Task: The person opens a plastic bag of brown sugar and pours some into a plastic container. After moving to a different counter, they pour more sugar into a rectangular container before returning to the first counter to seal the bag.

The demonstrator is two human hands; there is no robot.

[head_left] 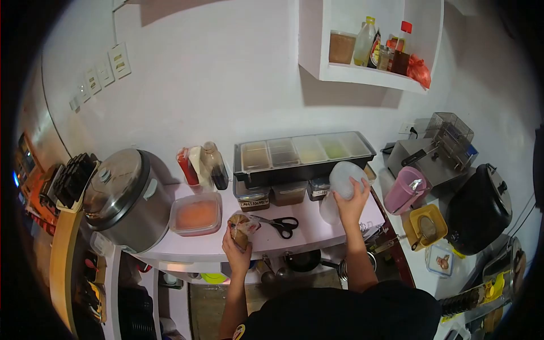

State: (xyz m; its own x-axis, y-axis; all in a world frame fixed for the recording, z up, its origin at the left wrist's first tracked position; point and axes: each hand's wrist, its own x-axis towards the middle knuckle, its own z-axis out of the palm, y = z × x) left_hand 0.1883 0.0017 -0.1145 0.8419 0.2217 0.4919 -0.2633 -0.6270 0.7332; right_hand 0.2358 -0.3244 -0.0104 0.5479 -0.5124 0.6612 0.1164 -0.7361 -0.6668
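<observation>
My left hand (236,248) grips a small crumpled bag with brown contents (242,225), held upright at the near edge of the white counter (187,243). My right hand (351,201) is raised over the counter's right end and holds a clear round plastic lid or container (344,178), tilted, just in front of the black condiment tray (303,153). Black-handled scissors (280,224) lie on the counter between my two hands.
A steel rice cooker (124,195) stands at left, a lidded tub with orange contents (196,214) beside it. Sauce bottles (201,164) stand behind. At right are a pink pitcher (403,190), a yellow container (425,226), a fryer (436,147) and a black pot (479,209). A wall shelf (374,54) holds bottles.
</observation>
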